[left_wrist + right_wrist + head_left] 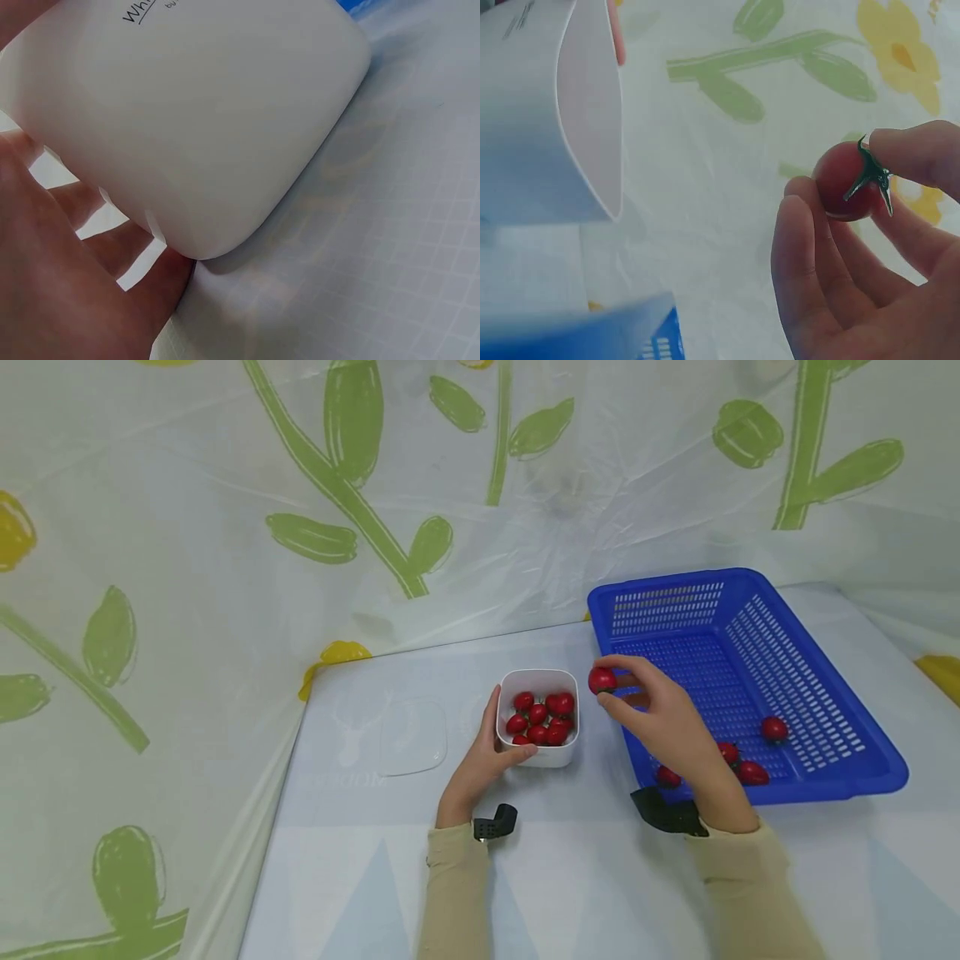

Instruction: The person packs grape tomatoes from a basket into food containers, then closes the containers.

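A white square container (546, 757) stands on the table with several cherry tomatoes (537, 714) in it. My left hand (477, 771) holds it from the left, thumb across its near side and fingers along its left wall. In the left wrist view, the smooth outer wall of the container (202, 135) fills most of the picture. Between thumb and fingertips, my right hand (667, 718) pinches one cherry tomato (602, 680), just right of the container and over the basket's left rim. The right wrist view shows this tomato's green calyx (874, 176) facing the thumb.
A blue perforated basket (813, 647) sits on the right, with several tomatoes (774, 729) near its front end; my right forearm partly covers that end. Left of the container lies a clear, flat lid (414, 737). A patterned curtain (210, 543) hangs behind the table.
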`<state>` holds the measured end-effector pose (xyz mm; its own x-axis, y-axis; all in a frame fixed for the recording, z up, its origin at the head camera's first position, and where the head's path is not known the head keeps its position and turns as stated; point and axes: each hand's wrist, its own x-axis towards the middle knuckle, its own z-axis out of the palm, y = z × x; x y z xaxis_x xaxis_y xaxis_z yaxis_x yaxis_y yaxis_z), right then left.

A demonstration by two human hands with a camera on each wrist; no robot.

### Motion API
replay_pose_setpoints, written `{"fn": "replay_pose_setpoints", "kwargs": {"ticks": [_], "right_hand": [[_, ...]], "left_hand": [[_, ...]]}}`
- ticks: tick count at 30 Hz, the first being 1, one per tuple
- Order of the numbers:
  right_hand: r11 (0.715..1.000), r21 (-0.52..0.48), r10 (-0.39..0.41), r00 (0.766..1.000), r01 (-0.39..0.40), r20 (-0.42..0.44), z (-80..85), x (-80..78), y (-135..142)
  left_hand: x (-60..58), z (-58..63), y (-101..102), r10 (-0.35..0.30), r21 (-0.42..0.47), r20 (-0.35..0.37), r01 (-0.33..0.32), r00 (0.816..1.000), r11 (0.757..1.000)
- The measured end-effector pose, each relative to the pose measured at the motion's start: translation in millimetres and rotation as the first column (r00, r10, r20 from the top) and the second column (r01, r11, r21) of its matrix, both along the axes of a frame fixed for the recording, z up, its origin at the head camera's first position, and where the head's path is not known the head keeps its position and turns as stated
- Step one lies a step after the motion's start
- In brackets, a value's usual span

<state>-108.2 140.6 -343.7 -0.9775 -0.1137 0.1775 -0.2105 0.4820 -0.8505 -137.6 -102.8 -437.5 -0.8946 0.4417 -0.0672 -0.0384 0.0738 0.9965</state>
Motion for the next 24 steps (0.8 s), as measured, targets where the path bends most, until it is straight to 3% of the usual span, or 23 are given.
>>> {"fn": "replay_pose_setpoints", "kwargs": {"ticks": [13,19,24], "right_hand": [[0.987,-0.137,-0.092,0.995,0.085,-0.041,-21.2,-7.0,-31],[0.987,-0.124,-0.107,0.994,0.102,-0.029,-29.0,-9.1,-40],[0.993,-0.077,-0.094,0.995,0.091,-0.040,-33.6,-10.6,-49]], "left_hand": [[0.4,0.7,0,0.013,-0.017,0.014,-0.013,1.000,1.000],[-0.1,-1.5,1,0.023,-0.033,0.017,-0.023,1.000,0.999],[-4.7,-14.8,1,0.055,-0.052,0.019,-0.054,0.998,0.997]]}}
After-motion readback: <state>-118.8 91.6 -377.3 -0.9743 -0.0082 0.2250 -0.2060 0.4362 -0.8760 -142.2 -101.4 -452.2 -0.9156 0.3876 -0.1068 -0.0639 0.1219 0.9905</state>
